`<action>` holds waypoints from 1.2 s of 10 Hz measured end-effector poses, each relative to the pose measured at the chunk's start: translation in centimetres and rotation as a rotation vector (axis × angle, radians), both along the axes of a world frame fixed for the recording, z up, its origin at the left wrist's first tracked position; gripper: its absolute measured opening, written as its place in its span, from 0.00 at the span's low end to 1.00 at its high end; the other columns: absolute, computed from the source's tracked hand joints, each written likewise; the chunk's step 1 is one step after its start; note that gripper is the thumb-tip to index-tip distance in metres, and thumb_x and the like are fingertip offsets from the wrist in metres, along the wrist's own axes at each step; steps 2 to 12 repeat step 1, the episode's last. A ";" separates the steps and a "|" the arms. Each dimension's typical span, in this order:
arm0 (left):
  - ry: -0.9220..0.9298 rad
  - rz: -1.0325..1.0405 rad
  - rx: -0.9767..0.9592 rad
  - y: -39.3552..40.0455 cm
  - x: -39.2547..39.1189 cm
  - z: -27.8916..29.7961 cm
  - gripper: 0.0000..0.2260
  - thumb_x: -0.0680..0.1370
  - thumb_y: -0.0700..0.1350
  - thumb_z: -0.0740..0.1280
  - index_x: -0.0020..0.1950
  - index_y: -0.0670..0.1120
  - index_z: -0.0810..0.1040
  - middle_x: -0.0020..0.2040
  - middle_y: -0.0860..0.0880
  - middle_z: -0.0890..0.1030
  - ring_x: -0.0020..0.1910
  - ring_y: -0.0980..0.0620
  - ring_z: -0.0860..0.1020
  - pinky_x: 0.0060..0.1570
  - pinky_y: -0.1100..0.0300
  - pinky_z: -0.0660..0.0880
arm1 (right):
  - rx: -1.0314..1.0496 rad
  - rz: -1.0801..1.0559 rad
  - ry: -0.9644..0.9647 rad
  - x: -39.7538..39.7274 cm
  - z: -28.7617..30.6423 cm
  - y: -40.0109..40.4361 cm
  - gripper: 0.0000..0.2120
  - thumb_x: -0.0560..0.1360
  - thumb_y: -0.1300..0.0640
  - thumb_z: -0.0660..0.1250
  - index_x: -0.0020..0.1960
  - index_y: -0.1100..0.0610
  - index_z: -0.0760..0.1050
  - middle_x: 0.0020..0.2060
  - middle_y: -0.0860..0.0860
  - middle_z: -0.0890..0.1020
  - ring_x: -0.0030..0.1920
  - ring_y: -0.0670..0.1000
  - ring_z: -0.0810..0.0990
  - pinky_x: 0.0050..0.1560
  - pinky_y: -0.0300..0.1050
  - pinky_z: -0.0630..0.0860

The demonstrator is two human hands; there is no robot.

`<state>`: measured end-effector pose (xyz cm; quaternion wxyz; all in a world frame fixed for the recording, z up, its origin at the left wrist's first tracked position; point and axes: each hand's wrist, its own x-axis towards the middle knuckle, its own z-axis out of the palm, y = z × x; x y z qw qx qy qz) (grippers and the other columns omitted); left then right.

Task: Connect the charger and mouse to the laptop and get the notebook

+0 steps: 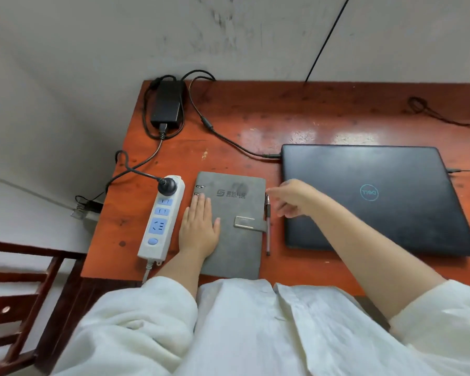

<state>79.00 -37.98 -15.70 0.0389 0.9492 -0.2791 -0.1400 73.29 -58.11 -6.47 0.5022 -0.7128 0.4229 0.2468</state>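
Note:
A grey notebook (238, 240) with a metal clasp lies closed on the red-brown desk (228, 126), near its front edge. My left hand (198, 229) rests flat on the notebook's left side, fingers together. My right hand (291, 198) hovers at the notebook's upper right corner, fingers loosely curled above a pen (267, 226) clipped along the cover's edge. A closed black laptop (372, 196) sits to the right. The charger brick (167, 104) lies at the back left; its cable plugs into the laptop's left side, and its plug sits in a white power strip (162, 218). A thin cable enters the laptop's right side.
The power strip lies just left of the notebook. A dark wooden chair (25, 294) stands at the lower left, beside the desk. A loose black cable (440, 115) lies at the back right of the desk. The wall is close behind.

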 end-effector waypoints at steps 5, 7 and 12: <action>-0.015 -0.011 -0.041 -0.1 0.0 -0.2 0.26 0.80 0.49 0.51 0.75 0.41 0.48 0.77 0.43 0.48 0.76 0.48 0.46 0.75 0.54 0.45 | 0.146 -0.071 -0.581 -0.1 6.7 -4.6 0.06 0.75 0.51 0.64 0.44 0.53 0.76 0.27 0.49 0.83 0.25 0.43 0.81 0.27 0.34 0.75; -0.015 -0.011 -0.041 -0.1 0.0 -0.2 0.26 0.80 0.49 0.51 0.75 0.41 0.48 0.77 0.43 0.48 0.76 0.48 0.46 0.75 0.54 0.45 | 0.146 -0.071 -0.581 -0.1 6.7 -4.6 0.06 0.75 0.51 0.64 0.44 0.53 0.76 0.27 0.49 0.83 0.25 0.43 0.81 0.27 0.34 0.75; -0.015 -0.011 -0.041 -0.1 0.0 -0.2 0.26 0.80 0.49 0.51 0.75 0.41 0.48 0.77 0.43 0.48 0.76 0.48 0.46 0.75 0.54 0.45 | 0.146 -0.071 -0.581 -0.1 6.7 -4.6 0.06 0.75 0.51 0.64 0.44 0.53 0.76 0.27 0.49 0.83 0.25 0.43 0.81 0.27 0.34 0.75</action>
